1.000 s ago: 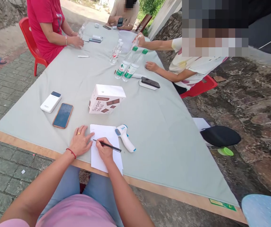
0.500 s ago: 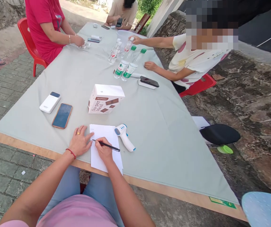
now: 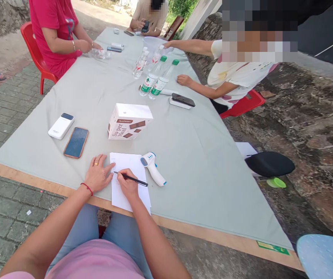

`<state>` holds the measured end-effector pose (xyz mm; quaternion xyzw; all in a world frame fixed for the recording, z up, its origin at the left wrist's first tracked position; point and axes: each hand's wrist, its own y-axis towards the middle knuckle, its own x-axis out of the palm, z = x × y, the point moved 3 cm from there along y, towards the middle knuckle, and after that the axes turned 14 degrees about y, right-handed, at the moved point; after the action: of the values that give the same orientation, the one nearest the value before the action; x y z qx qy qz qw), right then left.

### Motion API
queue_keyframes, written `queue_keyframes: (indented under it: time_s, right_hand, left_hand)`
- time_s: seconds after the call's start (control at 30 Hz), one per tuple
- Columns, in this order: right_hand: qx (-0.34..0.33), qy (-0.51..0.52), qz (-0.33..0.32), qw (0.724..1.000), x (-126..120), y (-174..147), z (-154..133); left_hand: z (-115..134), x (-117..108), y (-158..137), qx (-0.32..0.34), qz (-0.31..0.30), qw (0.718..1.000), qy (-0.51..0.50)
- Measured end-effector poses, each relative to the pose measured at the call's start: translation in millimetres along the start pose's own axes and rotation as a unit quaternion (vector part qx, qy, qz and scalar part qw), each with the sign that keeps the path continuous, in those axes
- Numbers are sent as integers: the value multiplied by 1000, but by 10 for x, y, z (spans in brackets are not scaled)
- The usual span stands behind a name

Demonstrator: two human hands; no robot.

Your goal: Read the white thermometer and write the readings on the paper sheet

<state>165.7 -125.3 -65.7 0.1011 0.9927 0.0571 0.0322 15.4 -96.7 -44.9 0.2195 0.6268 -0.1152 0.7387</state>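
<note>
White paper sheets (image 3: pixel 131 162) lie at the table's near edge. My right hand (image 3: pixel 128 186) is closed round a black pen (image 3: pixel 135 180), its tip at the left part of the top sheet. Flat on the tablecloth, my left hand (image 3: pixel 98 175) has its fingers spread, and a fingertip touches the paper's left edge. Just right of the sheets lies a white infrared thermometer (image 3: pixel 154 170). Behind them stands a white and brown box (image 3: pixel 130 122). A phone (image 3: pixel 76 142) and a white power bank (image 3: pixel 61 126) lie to the left.
Bottles with green caps (image 3: pixel 154 83) and smaller clear bottles (image 3: pixel 140 65) stand mid-table before a translucent basin (image 3: pixel 156 42). Another phone (image 3: pixel 183 100) lies on a white object at the right. Three people sit around the grey cloth-covered table (image 3: pixel 213 170).
My hands and the pen hardly differ. The person in red now has both hands near a clear bottle at the left edge. The person at right has shifted the reaching hand slightly.
</note>
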Motion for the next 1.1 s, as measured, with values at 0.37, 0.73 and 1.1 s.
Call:
queue_keyframes:
  time_s: [0.37,0.73,1.1]
  right_hand:
    - [-8,11,19,1000,-6,5,23]
    - [-14,13,19,1000,-11,0,8]
    - [-25,5,26,999,-9,6,18]
  left_hand:
    - [13,-39,1,4,1,1000,21]
    - [12,-34,3,9,-5,999,39]
    - [11,-27,1,9,-1,999,31]
